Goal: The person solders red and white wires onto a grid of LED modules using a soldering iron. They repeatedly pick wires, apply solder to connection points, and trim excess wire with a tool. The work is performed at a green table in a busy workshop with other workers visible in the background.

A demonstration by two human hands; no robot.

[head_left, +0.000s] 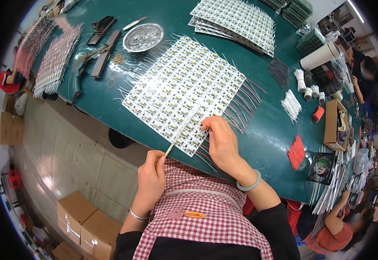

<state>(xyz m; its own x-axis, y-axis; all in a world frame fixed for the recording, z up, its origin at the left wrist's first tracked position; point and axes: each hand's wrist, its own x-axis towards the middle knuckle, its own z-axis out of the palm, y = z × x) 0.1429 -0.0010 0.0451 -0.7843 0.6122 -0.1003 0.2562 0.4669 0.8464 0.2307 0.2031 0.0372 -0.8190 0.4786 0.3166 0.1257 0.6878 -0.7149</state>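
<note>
A large white circuit board panel point(184, 82) with rows of small yellowish parts lies on the green table, red and white wires sticking out along its right side and pale wires along its left. My left hand point(151, 173), at the table's front edge, pinches the near end of a thin pale strip point(170, 147). That strip slants up over the panel's near corner. Over the panel's right edge, my right hand point(221, 143) is closed, thumb and forefinger together; what they hold, if anything, is too small to make out.
Left of the panel are a foil dish point(143, 37), a soldering iron point(77, 82) and rubber bands point(118, 60). More panels point(236, 21) are stacked at the back. Bundles of red wires point(296, 152), white wires point(291, 105) and black wires point(278, 73) lie right, near a small fan point(322, 168).
</note>
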